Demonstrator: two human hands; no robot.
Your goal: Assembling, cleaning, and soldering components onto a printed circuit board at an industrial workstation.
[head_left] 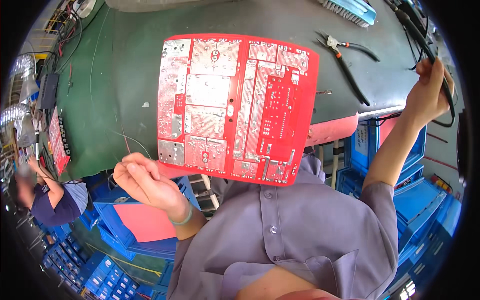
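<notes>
A dark green mat covers the desk [125, 90]. On it, toward the far right, lie black-handled pliers [345, 60] with long arms spread apart. A blue-backed brush with pale bristles [350, 10] rests at the far edge. Thin loose wires [131, 140] trail near the front edge.

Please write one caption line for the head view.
Left hand holds a red circuit board; right hand grips a black cable.

Green-topped workbench [125, 100], stacked blue plastic crates [420, 200] below
</notes>
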